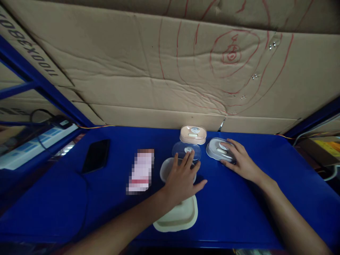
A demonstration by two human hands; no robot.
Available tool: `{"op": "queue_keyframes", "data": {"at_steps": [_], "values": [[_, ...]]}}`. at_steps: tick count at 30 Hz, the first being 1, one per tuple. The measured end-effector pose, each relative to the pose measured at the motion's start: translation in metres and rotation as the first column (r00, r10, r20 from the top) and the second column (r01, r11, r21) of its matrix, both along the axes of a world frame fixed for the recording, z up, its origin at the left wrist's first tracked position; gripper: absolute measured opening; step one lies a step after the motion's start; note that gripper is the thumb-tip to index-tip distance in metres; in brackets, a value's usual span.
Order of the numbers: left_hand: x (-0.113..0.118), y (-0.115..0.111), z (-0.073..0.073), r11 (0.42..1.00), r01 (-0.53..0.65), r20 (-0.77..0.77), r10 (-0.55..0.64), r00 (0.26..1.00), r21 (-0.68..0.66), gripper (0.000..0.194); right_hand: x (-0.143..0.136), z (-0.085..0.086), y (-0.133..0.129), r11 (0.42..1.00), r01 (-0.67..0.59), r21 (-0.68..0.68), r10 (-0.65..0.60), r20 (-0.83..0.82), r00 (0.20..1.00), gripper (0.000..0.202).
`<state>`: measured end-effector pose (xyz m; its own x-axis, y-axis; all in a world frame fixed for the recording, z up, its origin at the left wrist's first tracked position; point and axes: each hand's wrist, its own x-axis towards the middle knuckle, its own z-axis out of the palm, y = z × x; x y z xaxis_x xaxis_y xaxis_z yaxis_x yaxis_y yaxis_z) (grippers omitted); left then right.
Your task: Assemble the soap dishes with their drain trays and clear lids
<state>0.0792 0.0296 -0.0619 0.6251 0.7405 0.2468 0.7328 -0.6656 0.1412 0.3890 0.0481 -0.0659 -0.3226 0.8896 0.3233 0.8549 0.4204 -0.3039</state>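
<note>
My left hand [180, 180] reaches over a small whitish oval dish [166, 169], its fingers spread. The fingertips lie over a clear oval lid [179, 149] with a round sticker, just behind the dish; whether they press on it I cannot tell. Under my left wrist, nearer the front edge, is a cream tray-like piece [191, 219] with a raised rim, partly hidden by the arm. On the right, my right hand [243, 161] curls round the right end of a grey box [216, 150] with a clear lid, thumb in front and fingers on top and behind.
A peach box [186, 134] with a clear lid stands at the back, by the cardboard wall [132, 71]. To the left lie a pixelated pink and white item [142, 170] and a black phone [96, 155]. A white power strip [39, 147] runs beside the blue table [233, 212].
</note>
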Motion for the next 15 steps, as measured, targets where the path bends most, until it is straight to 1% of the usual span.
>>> {"op": "queue_keyframes", "data": {"at_steps": [3, 5, 8, 10, 13, 15], "values": [[-0.011, 0.002, 0.001, 1.000, -0.010, 0.003, 0.010, 1.000, -0.001, 0.066, -0.004, 0.003, -0.002, 1.000, -0.014, -0.005, 0.013, -0.015, 1.000, 0.062], [-0.017, 0.003, 0.004, 1.000, -0.029, 0.007, 0.030, 1.000, -0.004, 0.069, -0.007, 0.006, -0.005, 1.000, -0.027, -0.008, 0.026, -0.028, 0.999, 0.061], [-0.020, 0.004, 0.014, 0.998, -0.026, 0.012, 0.026, 1.000, -0.054, 0.079, -0.013, 0.010, -0.008, 0.999, -0.049, -0.009, 0.049, -0.043, 0.998, 0.058], [-0.018, 0.003, 0.022, 0.996, -0.022, 0.024, 0.024, 0.999, -0.082, 0.083, -0.016, 0.014, -0.012, 0.997, -0.076, -0.035, 0.073, -0.065, 0.995, 0.058], [-0.013, -0.003, 0.032, 0.999, -0.004, 0.041, 0.006, 0.999, -0.047, 0.077, -0.020, 0.019, -0.016, 0.983, -0.133, -0.127, 0.116, -0.136, 0.984, 0.054], [-0.010, -0.010, 0.035, 0.997, 0.065, 0.038, -0.064, 0.997, -0.034, 0.070, -0.021, 0.020, -0.016, 0.980, -0.133, -0.146, 0.106, -0.178, 0.978, 0.050]]}}
